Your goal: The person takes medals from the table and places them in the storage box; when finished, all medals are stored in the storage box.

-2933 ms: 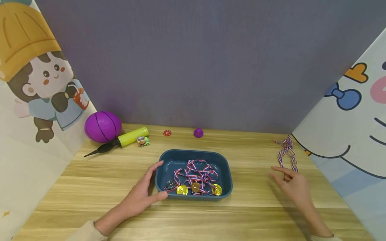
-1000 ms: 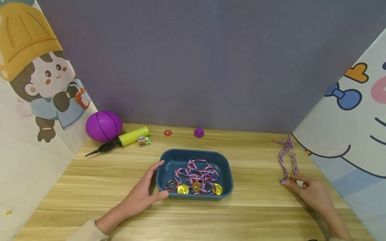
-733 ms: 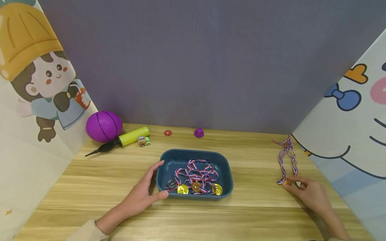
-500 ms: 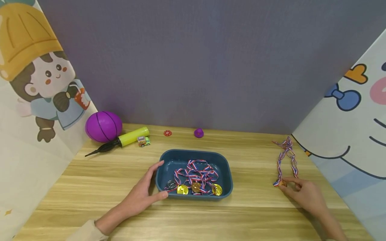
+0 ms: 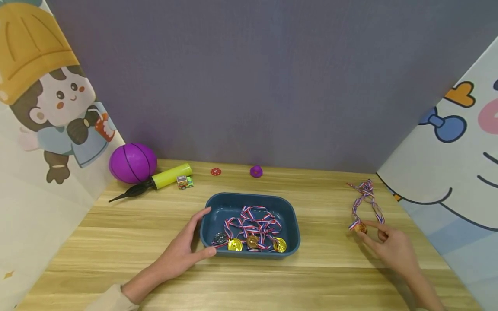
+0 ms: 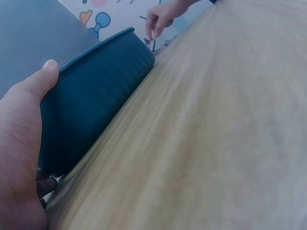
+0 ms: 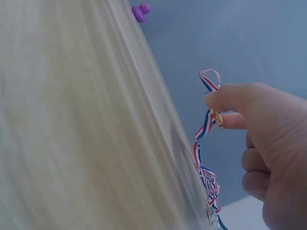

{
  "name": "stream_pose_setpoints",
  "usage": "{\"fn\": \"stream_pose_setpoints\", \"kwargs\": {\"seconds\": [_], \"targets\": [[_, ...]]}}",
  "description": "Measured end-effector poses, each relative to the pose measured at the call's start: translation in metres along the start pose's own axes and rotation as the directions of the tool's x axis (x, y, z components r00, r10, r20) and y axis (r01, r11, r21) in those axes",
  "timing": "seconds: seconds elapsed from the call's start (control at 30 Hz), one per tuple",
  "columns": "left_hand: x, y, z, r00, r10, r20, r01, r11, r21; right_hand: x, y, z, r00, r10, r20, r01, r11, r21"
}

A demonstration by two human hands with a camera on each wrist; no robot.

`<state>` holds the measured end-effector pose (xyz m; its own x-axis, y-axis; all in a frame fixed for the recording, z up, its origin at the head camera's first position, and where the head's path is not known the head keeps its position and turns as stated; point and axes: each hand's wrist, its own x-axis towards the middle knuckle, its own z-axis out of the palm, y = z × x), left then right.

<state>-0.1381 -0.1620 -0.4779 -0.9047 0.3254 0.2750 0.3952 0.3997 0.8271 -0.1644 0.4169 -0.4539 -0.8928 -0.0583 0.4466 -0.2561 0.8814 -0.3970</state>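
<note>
My right hand (image 5: 393, 248) pinches a bronze medal (image 5: 361, 228) between thumb and index finger. In the right wrist view the medal (image 7: 218, 120) shows edge-on, and its red, white and blue ribbon (image 7: 205, 125) trails down to a tangle on the table. My left hand (image 5: 177, 252) grips the left end of a dark blue plastic tub (image 5: 288, 211), thumb at the front rim. The left wrist view shows the thumb along the tub's (image 6: 96, 96) outer wall. Inside lie a gold medal (image 5: 235, 245), a bronze medal (image 5: 253, 241), a second gold medal (image 5: 279, 245), a dark silvery medal (image 5: 219, 239) and tangled ribbons (image 5: 258, 226).
At the back left of the wooden table (image 5: 249, 285) lie a purple ball (image 5: 133, 163), a yellow and black hand pump (image 5: 167, 178) and a toy truck (image 5: 184, 182). A red chip (image 5: 215, 171) and a small purple toy (image 5: 256, 171) sit near the grey back wall (image 5: 253, 86).
My right hand has taken hold of the bronze medal and raised it while moving left, and the ribbon has been dragged along. The left hand and the tub have stayed put.
</note>
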Motion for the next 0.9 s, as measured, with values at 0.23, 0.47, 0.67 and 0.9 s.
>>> {"fn": "stream_pose_setpoints", "kwargs": {"seconds": [0.23, 0.47, 0.67, 0.9], "targets": [[0.0, 0.0, 0.0, 1.0, -0.004, -0.001, 0.004, 1.0, 0.003, -0.001, 0.004, 0.003, 0.996, -0.091, 0.02, 0.092, 0.995, -0.048], [0.0, 0.0, 0.0, 1.0, -0.002, 0.0, 0.002, 1.0, 0.008, -0.005, 0.009, 0.005, 0.993, -0.075, 0.087, 0.081, 0.994, -0.071], [0.0, -0.001, 0.0, 1.0, 0.0, -0.003, 0.0, 1.0, 0.012, -0.004, 0.008, 0.006, 0.994, -0.057, 0.095, 0.063, 0.996, -0.059], [0.0, -0.001, 0.0, 1.0, 0.008, 0.004, -0.008, 1.0, 0.007, -0.004, 0.012, 0.006, 0.994, -0.061, 0.087, 0.064, 0.997, -0.037]]}}
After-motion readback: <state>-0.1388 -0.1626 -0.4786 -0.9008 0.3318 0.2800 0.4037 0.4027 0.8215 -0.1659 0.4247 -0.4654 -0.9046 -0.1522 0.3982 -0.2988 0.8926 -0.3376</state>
